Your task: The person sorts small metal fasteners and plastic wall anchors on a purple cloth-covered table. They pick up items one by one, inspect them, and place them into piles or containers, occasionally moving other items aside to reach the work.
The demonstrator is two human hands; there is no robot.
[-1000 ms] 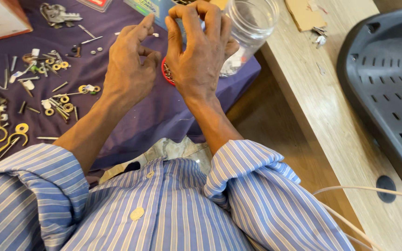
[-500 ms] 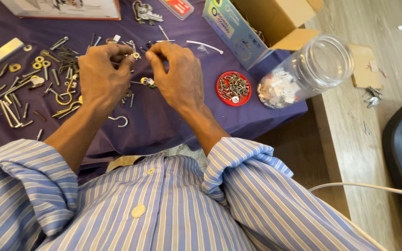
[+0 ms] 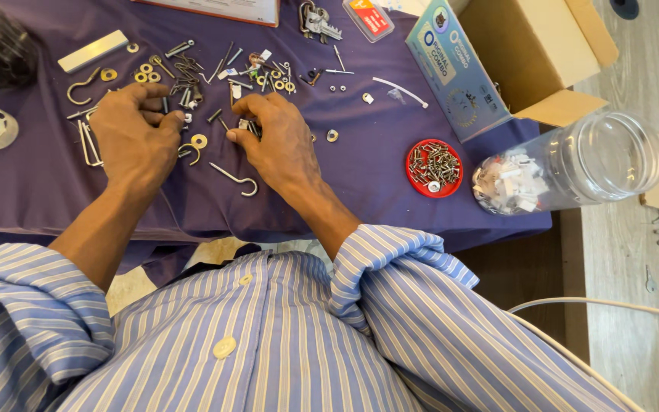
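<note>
Purple cloth (image 3: 360, 183) w/ scattered screws, washers, hooks (image 3: 192, 76). Mid-sort, picking thru the pile. Left hand (image 3: 135, 141) curled over bits beside a washer (image 3: 200, 141), fingers narrow; cannot tell if gripping anything. Right hand (image 3: 280, 145) pinching a small dark screw (image 3: 252, 128) at fingertips. Hook (image 3: 234, 180) just below. Red lid (image 3: 434, 166) of screws and tipped clear jar (image 3: 573, 172) well to the right. Next probably needs a firm pinch, clean lift, no nudging neighbours.

left hand (image 3: 135, 137) | right hand (image 3: 276, 141) | on scattered screws (image 3: 192, 76) (purple cloth (image 3: 360, 191))
</note>
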